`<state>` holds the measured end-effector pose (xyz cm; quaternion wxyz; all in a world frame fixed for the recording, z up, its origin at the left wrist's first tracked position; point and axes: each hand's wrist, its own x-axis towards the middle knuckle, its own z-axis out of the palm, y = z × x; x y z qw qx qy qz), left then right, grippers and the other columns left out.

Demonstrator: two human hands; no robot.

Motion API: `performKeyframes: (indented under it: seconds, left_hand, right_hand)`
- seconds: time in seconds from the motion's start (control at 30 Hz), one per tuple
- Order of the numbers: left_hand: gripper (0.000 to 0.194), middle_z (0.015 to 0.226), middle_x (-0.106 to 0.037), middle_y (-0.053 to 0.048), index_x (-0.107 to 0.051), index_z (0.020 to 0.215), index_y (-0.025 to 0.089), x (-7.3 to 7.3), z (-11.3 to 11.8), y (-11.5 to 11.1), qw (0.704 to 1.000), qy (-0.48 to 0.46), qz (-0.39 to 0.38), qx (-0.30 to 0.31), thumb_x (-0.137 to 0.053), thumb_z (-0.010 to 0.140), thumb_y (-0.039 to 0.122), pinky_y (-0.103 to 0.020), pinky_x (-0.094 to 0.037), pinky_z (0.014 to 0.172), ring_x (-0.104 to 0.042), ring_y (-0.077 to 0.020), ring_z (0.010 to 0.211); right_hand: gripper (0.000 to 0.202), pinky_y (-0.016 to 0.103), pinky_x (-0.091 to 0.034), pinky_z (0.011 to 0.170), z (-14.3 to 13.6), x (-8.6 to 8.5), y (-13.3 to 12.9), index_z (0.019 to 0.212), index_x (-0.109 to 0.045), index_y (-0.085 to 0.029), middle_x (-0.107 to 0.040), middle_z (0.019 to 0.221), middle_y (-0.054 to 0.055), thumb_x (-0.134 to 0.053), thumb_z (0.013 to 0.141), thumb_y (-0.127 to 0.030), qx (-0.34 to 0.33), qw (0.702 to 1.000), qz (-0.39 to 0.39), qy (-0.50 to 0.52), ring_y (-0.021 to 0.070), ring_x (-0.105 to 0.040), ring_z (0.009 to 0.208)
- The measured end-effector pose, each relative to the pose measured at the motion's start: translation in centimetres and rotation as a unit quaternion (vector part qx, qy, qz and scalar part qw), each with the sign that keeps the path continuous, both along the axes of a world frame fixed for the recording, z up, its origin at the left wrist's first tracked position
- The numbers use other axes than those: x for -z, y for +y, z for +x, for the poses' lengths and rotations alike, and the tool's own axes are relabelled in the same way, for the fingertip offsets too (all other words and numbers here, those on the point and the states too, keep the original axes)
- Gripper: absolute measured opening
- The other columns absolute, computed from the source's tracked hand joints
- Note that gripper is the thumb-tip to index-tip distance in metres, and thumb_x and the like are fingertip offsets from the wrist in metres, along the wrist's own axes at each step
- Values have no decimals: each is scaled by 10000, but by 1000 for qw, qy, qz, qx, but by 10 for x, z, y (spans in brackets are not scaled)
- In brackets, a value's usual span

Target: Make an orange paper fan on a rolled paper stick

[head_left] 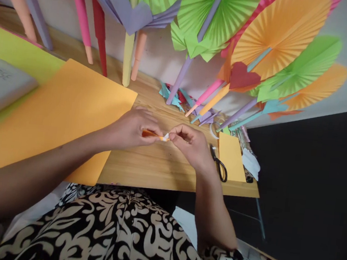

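Observation:
A small folded orange paper [150, 133] is pinched in my left hand [134, 129], above the wooden table [153, 167]. At its right end is a small white piece [165, 137], which the closed fingertips of my right hand [190, 144] grip. The two hands nearly touch. Black scissors [219, 164] lie just right of my right wrist, beside a yellow-orange paper sheet [232, 157]. Under my left forearm lies a large orange sheet [69, 110].
Paper fans on rolled stems, such as a green one [219, 18] and an orange one [278, 46], lean against the wall. A grey box-like object [3, 87] rests at left. Paper scraps [172, 96] and a tape ring [213, 130] lie behind my hands.

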<state>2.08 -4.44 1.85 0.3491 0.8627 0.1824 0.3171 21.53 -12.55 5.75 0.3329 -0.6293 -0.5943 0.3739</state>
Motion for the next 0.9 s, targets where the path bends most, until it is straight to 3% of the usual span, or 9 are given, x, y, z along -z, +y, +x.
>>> performKeyframes:
  seconds: [0.1,0.43,0.67,0.9]
  left_hand:
    - [175,698,-710,-2,-764,799,258,-1,0,0,1000,-11,19,1,-604,862,292,-341,-413,828,-593,-164,714]
    - [164,754,-732,3,-752,818,271,1,1,2,995,-53,80,2,-613,906,263,-350,-381,842,-591,-159,723]
    - [166,812,-751,34,-703,864,284,-1,-1,-2,967,-52,247,-32,-579,953,217,-397,-360,974,-600,-157,812]
    - [144,783,-723,53,-648,861,259,1,1,-4,944,-64,317,-67,-574,978,220,-409,-396,973,-604,-142,789]
  right_hand:
    - [155,247,-381,602,4,3,1,729,-634,-201,-606,689,-34,-657,792,-341,6,999,-16,41,102,-501,633]
    - [179,263,-370,615,5,14,-1,717,-615,-210,-562,635,-41,-653,796,-366,25,991,-35,123,115,-482,629]
    - [179,264,-361,612,6,14,-8,745,-619,-212,-553,658,-40,-662,829,-364,37,991,10,126,113,-471,627]
    - [143,260,-403,661,7,16,-15,809,-648,-208,-635,767,-20,-655,875,-335,34,993,68,87,113,-533,693]
